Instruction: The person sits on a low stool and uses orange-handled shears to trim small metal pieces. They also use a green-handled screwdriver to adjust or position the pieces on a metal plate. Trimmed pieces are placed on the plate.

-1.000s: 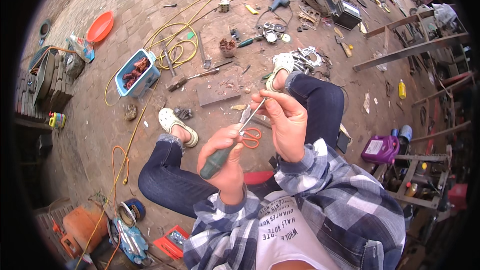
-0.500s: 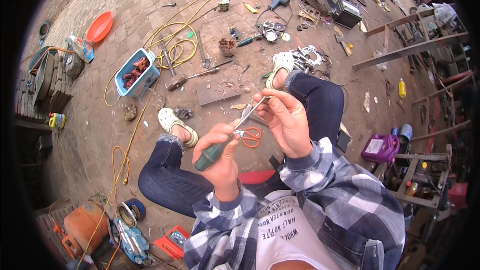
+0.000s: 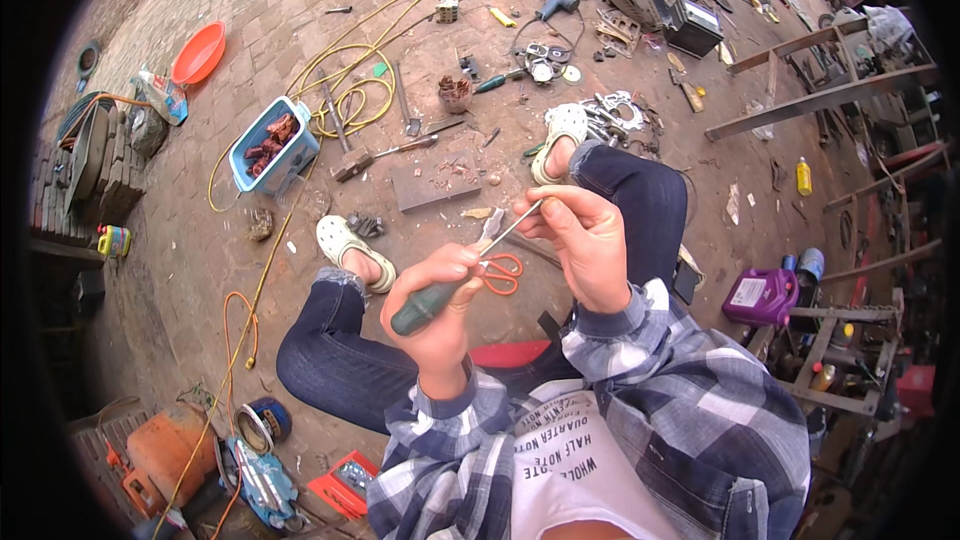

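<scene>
The left hand (image 3: 440, 305) grips a green-handled, thin steel-shafted screwdriver (image 3: 455, 280), fingers clamped on its handle; the right hand (image 3: 580, 240) pinches its tip. Orange-handled scissors (image 3: 497, 273) lie just beneath. A slip could jab the right fingers.

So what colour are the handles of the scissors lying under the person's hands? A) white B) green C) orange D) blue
C: the small scissors just below the left hand and right hand have orange loop handles; the green handle belongs to the screwdriver in the left hand.
</scene>
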### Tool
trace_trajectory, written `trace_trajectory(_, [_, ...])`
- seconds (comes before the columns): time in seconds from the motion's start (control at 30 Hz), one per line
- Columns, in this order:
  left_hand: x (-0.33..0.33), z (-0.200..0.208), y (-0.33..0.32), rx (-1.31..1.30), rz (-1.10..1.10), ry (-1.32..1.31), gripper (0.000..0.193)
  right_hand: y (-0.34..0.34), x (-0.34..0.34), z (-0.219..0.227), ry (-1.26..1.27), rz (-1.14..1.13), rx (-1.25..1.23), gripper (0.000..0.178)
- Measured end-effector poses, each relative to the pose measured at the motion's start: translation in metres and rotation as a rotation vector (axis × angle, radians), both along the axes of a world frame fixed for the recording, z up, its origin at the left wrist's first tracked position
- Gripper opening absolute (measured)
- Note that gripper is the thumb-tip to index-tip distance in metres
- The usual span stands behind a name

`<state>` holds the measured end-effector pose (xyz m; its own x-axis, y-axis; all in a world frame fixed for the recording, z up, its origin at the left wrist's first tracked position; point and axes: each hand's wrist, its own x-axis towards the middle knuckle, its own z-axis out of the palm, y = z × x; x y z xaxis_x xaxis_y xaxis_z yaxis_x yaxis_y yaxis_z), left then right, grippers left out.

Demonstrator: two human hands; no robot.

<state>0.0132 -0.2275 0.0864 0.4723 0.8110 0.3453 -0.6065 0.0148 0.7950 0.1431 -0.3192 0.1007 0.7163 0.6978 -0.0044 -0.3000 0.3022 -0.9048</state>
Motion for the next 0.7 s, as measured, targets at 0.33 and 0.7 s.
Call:
trace_trajectory(0.33, [-0.005,0.002,0.017,-0.041,-0.119,0.072,0.024,-0.01,0.01,-0.003,0.086,0.139,-0.045,0.022])
trace_trajectory(0.7, [-0.011,0.009,0.026,-0.306,-0.217,0.117,0.027,-0.012,0.003,-0.007,-0.077,0.103,-0.009,0.021])
